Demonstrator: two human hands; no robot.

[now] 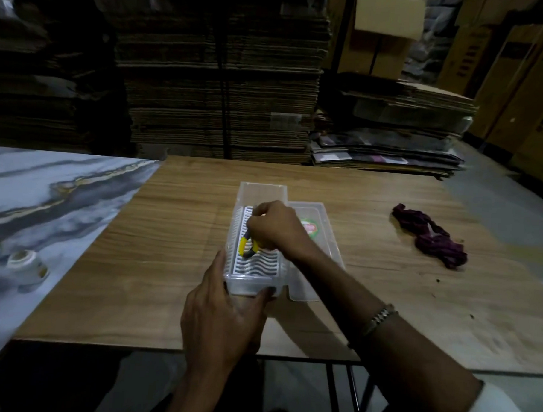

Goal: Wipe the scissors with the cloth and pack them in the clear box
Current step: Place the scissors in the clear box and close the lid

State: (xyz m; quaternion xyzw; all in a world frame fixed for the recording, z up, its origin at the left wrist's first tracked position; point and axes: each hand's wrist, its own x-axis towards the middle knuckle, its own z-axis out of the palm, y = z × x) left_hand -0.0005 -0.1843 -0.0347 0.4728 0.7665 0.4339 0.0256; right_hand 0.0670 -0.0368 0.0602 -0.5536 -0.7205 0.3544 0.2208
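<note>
Left hand [225, 309] nearest camera, gripping near end of box [256, 233], thumb curled against end wall, steadying it on desk [182, 220]. Right hand [275, 227] over box, fingers curled round scissors [248, 247]; yellow-and-grey handles showing under the knuckles, just above or resting on white slotted insert [261, 263] inside the box, cannot tell which. Blades hidden by hand. Lid [321, 236] lying just beside box on right side, off, with round label. Cloth [430, 237] bunched on desk well apart to the right, touched by neither hand.

Progress, judged: wiping looks finished, given cloth set aside and scissors already in box. Packing in hand, not complete. Left to do: release scissors flat on insert, withdraw right hand, fit lid if closing is wanted.

Also noted: tape rolls [25, 266] on marbled sheet [46, 196] at left; stacked cardboard [219, 88] behind desk
</note>
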